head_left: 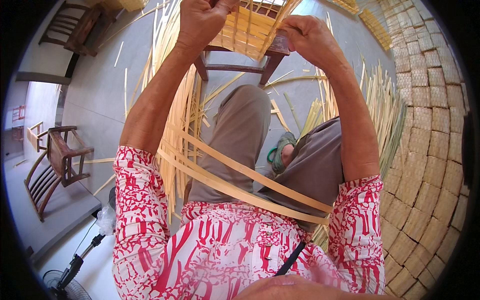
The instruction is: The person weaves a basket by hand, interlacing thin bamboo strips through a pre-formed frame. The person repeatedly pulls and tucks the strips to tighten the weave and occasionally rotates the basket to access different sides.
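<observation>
A partly woven bamboo basket [245, 32], with yellow slats and an open lattice along its upper part, rests on a small dark wooden stool [235, 67] in front of my knees. My left hand [204, 21] is at the basket's left upper side, its fingers closed on the weave; the fingertips run up to the top edge of the picture. At the right corner, my right hand [311, 39] pinches the basket's edge between thumb and bent fingers. Two long flat bamboo strips [250, 194] lie across my lap, apart from both hands.
Long bamboo strips [175, 100] are heaped left of my legs, and another bundle [382, 107] lies on the right. Stacked woven baskets [425, 150] form a wall along the right. At the left stand wooden chairs [67, 150] and a fan [67, 280].
</observation>
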A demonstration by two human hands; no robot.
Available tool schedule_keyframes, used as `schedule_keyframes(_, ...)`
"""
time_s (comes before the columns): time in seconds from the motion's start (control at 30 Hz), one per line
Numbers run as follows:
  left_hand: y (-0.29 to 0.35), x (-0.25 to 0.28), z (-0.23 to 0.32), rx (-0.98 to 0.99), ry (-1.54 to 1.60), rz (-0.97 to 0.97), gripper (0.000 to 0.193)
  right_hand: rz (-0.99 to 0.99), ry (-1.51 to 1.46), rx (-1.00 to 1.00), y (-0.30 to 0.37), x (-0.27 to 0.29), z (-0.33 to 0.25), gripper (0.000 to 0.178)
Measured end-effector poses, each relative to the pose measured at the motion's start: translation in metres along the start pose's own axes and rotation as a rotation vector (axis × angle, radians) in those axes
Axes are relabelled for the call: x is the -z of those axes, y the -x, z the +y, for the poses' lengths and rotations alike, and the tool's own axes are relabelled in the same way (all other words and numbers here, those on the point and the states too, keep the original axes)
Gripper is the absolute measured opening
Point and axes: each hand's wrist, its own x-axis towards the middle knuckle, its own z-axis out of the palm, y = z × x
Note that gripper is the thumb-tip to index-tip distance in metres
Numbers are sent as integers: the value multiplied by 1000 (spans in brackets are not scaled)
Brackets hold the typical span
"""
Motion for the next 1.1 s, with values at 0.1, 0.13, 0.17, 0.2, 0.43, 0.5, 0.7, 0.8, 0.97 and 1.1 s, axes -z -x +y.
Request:
schedule_keyframes(0.1,2,1,20,-24,-211,54,5,8,-111,-70,0,0,-3,16)
schedule_keyframes(0.13,7,-2,26,-54,-283,128,9,26,-92,-53,0,0,-2,16)
schedule_keyframes(0.17,10,-4,30,-83,-355,203,13,45,-74,-36,0,-2,0,15)
schedule_keyframes(0.2,15,-7,28,-111,-300,209,14,64,-56,-19,0,-2,1,15)
schedule_keyframes(0.43,61,-52,-3,-127,-205,247,50,77,-140,12,-1,-2,-10,14)
schedule_keyframes(0.5,65,-68,-2,-96,-215,343,61,54,-148,-11,-2,0,-15,15)
schedule_keyframes(0.7,66,-81,-11,-148,-329,501,74,34,-190,-27,-4,1,-26,17)
schedule_keyframes(0.8,66,-79,-10,-148,-280,508,72,9,-228,-46,-6,-2,-23,16)
schedule_keyframes(0.97,65,-80,-12,-144,-227,508,70,0,-266,-99,-1,3,-36,16)
schedule_keyframes(1.1,63,-78,-17,-186,-233,503,69,-1,-256,-98,-2,1,-30,16)
